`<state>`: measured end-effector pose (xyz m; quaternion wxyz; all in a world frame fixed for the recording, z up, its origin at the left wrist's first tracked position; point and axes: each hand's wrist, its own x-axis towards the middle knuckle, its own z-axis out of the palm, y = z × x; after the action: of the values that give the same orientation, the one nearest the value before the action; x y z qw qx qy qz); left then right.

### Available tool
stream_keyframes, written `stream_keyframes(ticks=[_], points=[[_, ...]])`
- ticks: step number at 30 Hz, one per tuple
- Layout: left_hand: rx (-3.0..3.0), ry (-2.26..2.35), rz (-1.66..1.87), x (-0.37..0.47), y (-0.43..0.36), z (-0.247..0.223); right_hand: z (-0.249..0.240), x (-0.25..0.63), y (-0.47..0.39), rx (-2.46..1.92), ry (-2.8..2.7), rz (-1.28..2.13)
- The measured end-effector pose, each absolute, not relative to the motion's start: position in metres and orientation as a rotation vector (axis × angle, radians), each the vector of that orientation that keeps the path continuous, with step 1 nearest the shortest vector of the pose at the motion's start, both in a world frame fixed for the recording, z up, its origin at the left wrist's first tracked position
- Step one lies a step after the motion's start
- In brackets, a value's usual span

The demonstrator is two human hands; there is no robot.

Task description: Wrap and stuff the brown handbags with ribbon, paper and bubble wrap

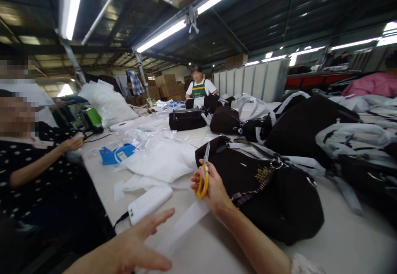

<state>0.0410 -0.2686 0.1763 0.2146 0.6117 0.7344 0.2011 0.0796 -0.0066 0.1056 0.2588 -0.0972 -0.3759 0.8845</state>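
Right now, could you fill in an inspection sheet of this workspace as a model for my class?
Surface: pale table, bare patches near the front; heavily covered farther back.
Job's things: yellow-handled scissors, blades pointing away; dark handbag lying beside them.
Clutter: white sheets, blue packet, white strip, more dark bags.
Hands: right hand holds the scissors; left hand open, seemingly empty.
Cables: black cable at the white device; its far end unseen.
Surroundings: person in polka dots at left, person in green apron beyond.
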Motion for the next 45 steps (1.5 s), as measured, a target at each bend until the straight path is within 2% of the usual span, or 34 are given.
stream_keyframes(ticks=[5, 12, 16, 21, 30, 36, 45], points=[[1.365, 2.116, 0.458, 0.04, -0.272, 0.176, 0.111, 0.084, -0.006, -0.123, -1.136, 2.457], [1.113, 2.297, 1.107, 0.002, -0.229, 0.136, 0.157, 0.115, 0.027, 0.043, -1.082, 2.377], [0.955, 2.589, 1.12, -0.005, -0.212, 0.121, 0.159, 0.118, 0.029, 0.001, -1.124, 2.36], [0.889, 2.707, 1.152, -0.002, -0.208, 0.114, 0.147, 0.11, 0.025, -0.079, -1.421, 2.334], [1.124, 2.528, 1.451, -0.005, -0.215, 0.133, 0.148, 0.114, 0.024, -0.035, -1.972, 1.987], [1.091, 2.58, 1.547, -0.006, -0.215, 0.137, 0.148, 0.123, 0.025, -0.133, -2.133, 2.127], [1.005, 2.739, 1.439, 0.003, -0.206, 0.146, 0.147, 0.114, 0.005, -0.122, -2.113, 2.099]])
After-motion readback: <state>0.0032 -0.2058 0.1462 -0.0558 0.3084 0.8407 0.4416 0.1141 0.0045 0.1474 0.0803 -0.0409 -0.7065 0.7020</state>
